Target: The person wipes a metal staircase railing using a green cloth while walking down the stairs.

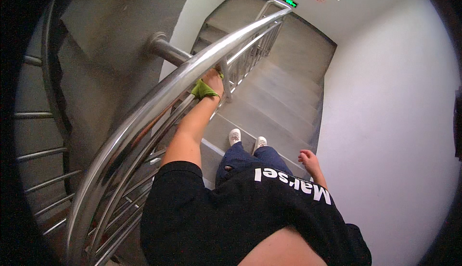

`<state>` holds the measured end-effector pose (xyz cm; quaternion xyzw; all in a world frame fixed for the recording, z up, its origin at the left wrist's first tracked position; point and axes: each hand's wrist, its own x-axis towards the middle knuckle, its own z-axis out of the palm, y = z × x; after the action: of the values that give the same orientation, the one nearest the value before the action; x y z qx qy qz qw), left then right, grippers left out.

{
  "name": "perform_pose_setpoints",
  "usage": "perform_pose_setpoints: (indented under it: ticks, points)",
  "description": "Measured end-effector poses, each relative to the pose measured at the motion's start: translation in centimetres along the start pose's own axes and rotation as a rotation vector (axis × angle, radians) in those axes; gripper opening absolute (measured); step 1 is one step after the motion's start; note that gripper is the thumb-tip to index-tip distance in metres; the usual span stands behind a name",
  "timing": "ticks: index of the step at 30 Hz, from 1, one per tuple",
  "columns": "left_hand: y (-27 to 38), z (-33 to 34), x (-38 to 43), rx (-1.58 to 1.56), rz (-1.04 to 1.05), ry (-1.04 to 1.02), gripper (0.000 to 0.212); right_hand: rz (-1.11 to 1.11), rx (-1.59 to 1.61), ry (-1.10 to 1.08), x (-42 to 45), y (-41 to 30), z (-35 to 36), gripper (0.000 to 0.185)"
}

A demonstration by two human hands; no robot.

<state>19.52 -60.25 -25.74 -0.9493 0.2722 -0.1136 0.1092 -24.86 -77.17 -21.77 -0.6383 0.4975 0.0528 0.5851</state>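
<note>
My left hand (213,82) reaches under the thick stainless-steel handrail (158,85). It presses a green cloth (204,90) around the thinner steel rail (180,111) just below. The handrail hides part of the fingers, and a bit of the cloth shows beyond them. Away from the railing, my right hand (309,162) hangs at my side near the white wall (379,129). Nothing is in it, and its fingers are loosely bent.
My white shoes (234,137) stand on a grey step. Concrete stairs (278,89) lead to a landing (296,35) with a lit green exit sign (289,1). A short steel tube (169,51) ties the handrail to the left wall. Another railing (47,114) is at far left.
</note>
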Motion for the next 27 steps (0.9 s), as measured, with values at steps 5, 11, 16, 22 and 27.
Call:
perform_pose_setpoints:
  ticks: [5,11,16,22,27]
  points:
    - [-0.9,5.8,-5.2,-0.385,0.064,0.229,0.033,0.07,-0.4,-0.25,5.1,5.6,-1.4,0.026]
    - [-0.2,4.0,-18.5,-1.563,-0.687,-0.518,0.032,0.205,-0.469,-0.298,12.1,9.1,-5.6,0.025]
    - [-3.6,-10.6,-21.9,-2.555,-1.063,-0.483,0.041,-0.317,-0.741,-0.302,11.7,-5.2,0.5,0.034]
    - [-4.0,-22.6,-21.7,-2.578,-0.833,-0.152,0.047,-1.186,-0.19,-0.58,-1.1,-22.6,13.4,0.024]
    - [-4.0,-24.8,-21.4,-1.794,-0.319,0.098,0.052,-0.668,0.139,-1.058,-3.6,-24.2,17.3,0.025]
